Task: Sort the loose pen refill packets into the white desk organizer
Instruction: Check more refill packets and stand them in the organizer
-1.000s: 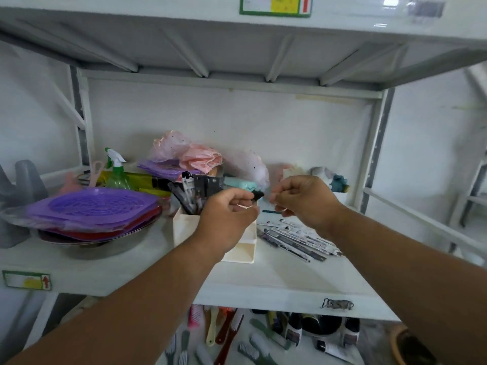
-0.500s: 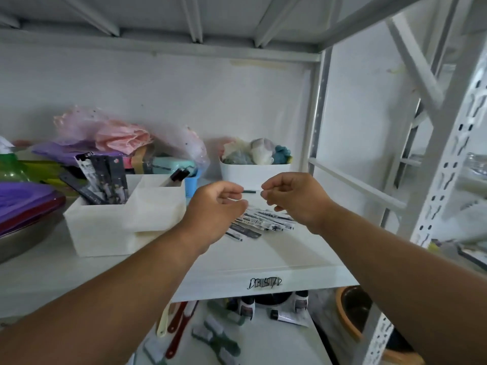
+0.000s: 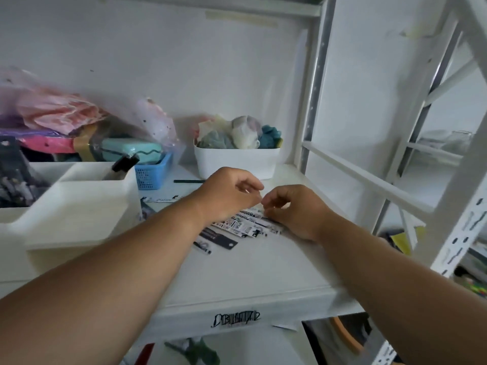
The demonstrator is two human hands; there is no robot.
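White tub (image 3: 235, 160) behind fingers, stuffed with crumpled cloths (image 3: 238, 135) (cream, teal, grey-blue). Thin dark stick (image 3: 188, 181) flat on shelf (image 3: 250, 275), left of fingers, just before tub. Blue mesh basket (image 3: 152, 171) farther left, mint case (image 3: 131, 150) on top. Pink plastic bags (image 3: 58, 111) heaped far left at back wall. Barcode sticker (image 3: 235, 318) on shelf front edge, below fingers. White rack upright (image 3: 313, 83) to right.

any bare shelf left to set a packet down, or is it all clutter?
Bare white shelf runs along the front edge, between the fanned loose refill packets and the shelf lip, under both forearms. A smaller bare patch lies right of the right hand, toward the upright post. Crowded: back left, around the white compartmented desk organizer, blue mesh basket and white tub of cloths.
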